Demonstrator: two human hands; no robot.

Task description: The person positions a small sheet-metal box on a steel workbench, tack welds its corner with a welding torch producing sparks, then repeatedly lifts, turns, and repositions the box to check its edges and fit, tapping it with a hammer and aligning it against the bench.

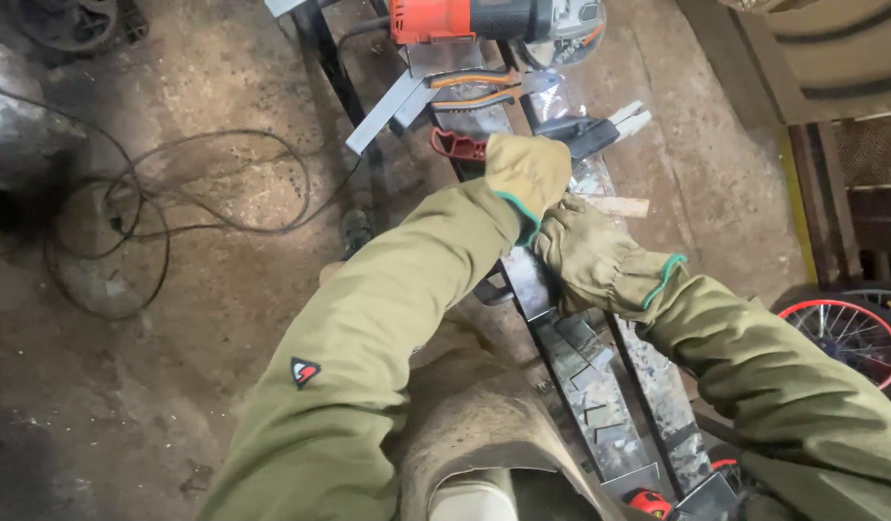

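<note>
Both my hands wear tan leather gloves with green cuffs over olive sleeves. My left hand [528, 169] reaches across a narrow metal frame bench [552, 357], its fingers hidden behind the glove near a red-handled tool [457, 145] and a dark clamp-like tool [585, 135]. Just below it, my right hand [590, 260] rests on the bench, pressing down beside a flat metal strip [523, 280]. What either hand grips is hidden.
An orange and black angle grinder [484, 19] lies at the bench's far end, with orange-handled pliers [474, 87] and a grey flat bar [383, 114] below it. Several small cut metal pieces [590, 386] lie on the bench. Black cables [175, 183] loop over the dirt floor. A red-rimmed bicycle wheel [851, 333] stands right.
</note>
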